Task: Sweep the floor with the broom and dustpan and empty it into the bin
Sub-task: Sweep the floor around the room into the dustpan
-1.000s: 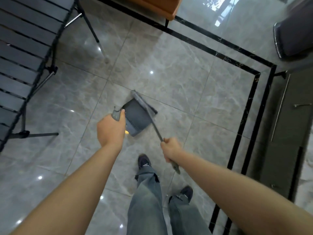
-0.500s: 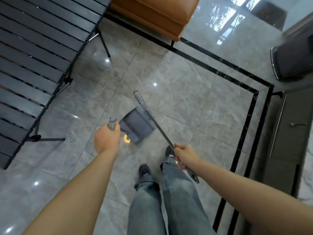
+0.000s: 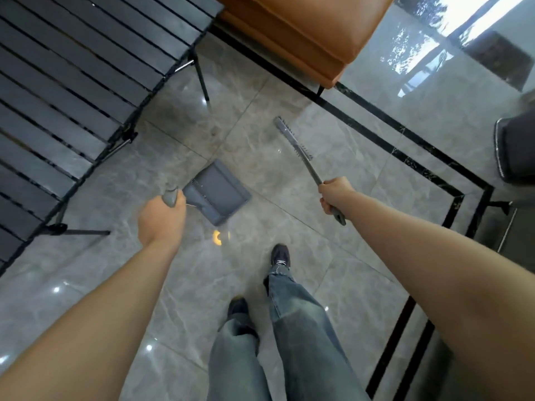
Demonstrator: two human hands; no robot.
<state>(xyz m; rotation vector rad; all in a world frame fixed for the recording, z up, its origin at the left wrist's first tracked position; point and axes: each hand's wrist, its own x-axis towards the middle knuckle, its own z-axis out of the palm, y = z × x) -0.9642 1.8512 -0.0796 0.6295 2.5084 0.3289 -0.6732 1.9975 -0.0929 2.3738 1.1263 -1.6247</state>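
Note:
My left hand [image 3: 160, 217] grips the grey handle of a dark grey dustpan [image 3: 218, 192], which hangs just above the glossy grey tile floor [image 3: 252, 157]. My right hand [image 3: 334, 195] is closed around the handle of a slim grey broom [image 3: 293, 141]; its narrow head points up and left, well apart from the dustpan. A small yellow scrap [image 3: 217, 238] lies on the tile just below the dustpan, ahead of my feet. No bin that I can identify is in view.
A black slatted folding table [image 3: 81, 68] with thin metal legs fills the upper left. An orange cushioned seat [image 3: 307, 33] stands at the top. A dark chair base [image 3: 515, 149] sits at the right edge. Black inlay strips [image 3: 405, 134] cross the floor.
The broom has swung off the dustpan and out to the right with my right hand. The view has shifted forward, and the yellow scrap now lies in the open below the pan.

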